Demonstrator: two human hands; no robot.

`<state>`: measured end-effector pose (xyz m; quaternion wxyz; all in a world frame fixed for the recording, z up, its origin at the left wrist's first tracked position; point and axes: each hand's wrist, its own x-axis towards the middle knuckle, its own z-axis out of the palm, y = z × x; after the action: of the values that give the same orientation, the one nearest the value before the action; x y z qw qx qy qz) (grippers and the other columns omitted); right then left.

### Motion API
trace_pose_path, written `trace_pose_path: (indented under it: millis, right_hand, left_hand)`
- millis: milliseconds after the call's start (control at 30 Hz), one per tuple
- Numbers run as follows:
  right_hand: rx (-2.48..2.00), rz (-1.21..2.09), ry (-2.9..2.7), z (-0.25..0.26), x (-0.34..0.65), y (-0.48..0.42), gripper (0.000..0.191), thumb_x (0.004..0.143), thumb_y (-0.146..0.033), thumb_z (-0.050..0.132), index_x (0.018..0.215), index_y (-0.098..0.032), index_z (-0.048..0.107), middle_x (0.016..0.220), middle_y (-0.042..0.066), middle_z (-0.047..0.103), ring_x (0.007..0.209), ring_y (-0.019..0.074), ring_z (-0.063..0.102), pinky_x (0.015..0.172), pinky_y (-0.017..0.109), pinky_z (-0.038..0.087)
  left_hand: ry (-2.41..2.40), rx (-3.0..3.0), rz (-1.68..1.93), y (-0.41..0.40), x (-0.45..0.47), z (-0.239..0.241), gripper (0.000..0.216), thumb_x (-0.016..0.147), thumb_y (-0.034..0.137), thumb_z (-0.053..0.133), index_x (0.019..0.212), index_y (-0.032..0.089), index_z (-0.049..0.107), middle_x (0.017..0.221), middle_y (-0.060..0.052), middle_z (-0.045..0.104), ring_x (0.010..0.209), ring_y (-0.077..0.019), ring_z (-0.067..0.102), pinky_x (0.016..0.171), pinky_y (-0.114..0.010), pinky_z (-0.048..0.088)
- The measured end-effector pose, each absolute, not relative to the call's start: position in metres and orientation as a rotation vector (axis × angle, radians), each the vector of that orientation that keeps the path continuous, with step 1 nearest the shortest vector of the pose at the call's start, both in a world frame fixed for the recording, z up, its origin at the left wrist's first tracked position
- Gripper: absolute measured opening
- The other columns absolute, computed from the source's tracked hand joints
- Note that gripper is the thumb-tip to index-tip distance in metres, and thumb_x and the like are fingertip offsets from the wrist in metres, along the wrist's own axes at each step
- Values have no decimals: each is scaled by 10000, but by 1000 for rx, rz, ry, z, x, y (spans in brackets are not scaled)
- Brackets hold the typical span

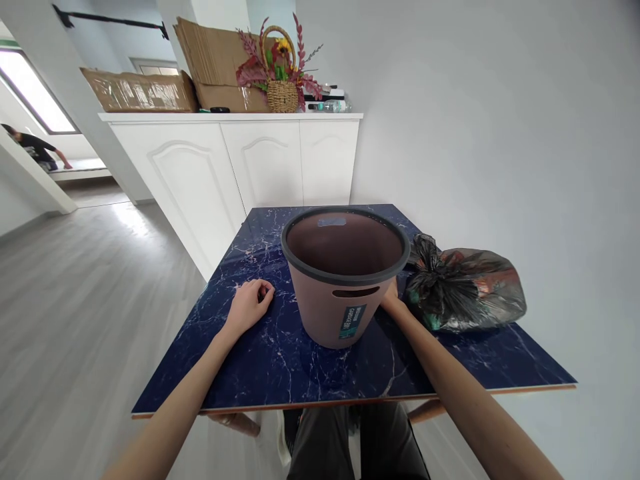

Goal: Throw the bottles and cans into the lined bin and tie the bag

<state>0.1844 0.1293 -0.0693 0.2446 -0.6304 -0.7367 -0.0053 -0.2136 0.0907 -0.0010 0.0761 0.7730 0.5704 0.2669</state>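
L hand rests on the table, fingers loosely curled; can't tell if sth's in them. R hand is mostly hidden behind the bin, so can't tell if it's gripping. Bin's upright btwn both hands, closer to R. Black bag lies just R of the R hand, apart from bin. Progress: bag looks knotted, so prob. done; no liner over bin's rim; bin's floor hidden, so what's left inside is unclear.
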Motion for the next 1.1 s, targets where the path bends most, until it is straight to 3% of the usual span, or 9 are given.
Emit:
trace_pose_path:
  millis: [233, 433, 733, 967, 1100]
  right_hand:
    - [-1736, 33, -2063, -53, 168, 98, 604, 1016, -288, 476, 1615, -241, 538, 1602, 179, 590, 1541, 433, 439, 1285, 640, 311]
    - [-1636, 22, -2167, -55, 168, 57, 547, 1058, -213, 404, 1578, -206, 574, 1616, 184, 571, 1535, 345, 477, 1299, 621, 304]
    - [-1482, 66, -2128, -62, 180, -22, 531, 1115, -345, 354, 1557, -184, 599, 1649, 156, 557, 1582, 314, 462, 1343, 544, 312]
    - [-1508, 207, -1932, -64, 180, -77, 583, 1107, -330, 311, 1591, -136, 571, 1658, 174, 546, 1591, 318, 461, 1288, 518, 444]
    - [-1397, 567, -1644, -55, 161, -120, 573, 1087, -418, 421, 1616, -248, 565, 1702, 112, 502, 1562, 318, 501, 1224, 495, 522]
  left_hand:
    - [1700, 2264, 861, 82, -214, 2, 378, 969, 547, 519, 903, 237, 725, 853, -90, 741, 810, -287, 650, 811, -422, 494]
    - [1708, 2211, 925, 58, -211, 4, 345, 940, 531, 542, 871, 245, 721, 841, -86, 750, 793, -286, 678, 782, -407, 519]
    - [1654, 2022, 995, -3, -210, 3, 425, 929, 631, 580, 941, 244, 754, 948, -69, 800, 866, -281, 732, 834, -396, 555]
    - [1605, 1863, 1061, -29, -213, 3, 553, 924, 741, 578, 1056, 231, 746, 994, -64, 805, 927, -269, 746, 883, -370, 563]
    - [1590, 1849, 1063, -44, -209, 4, 548, 921, 740, 605, 1036, 224, 749, 981, -61, 798, 933, -262, 735, 879, -350, 551]
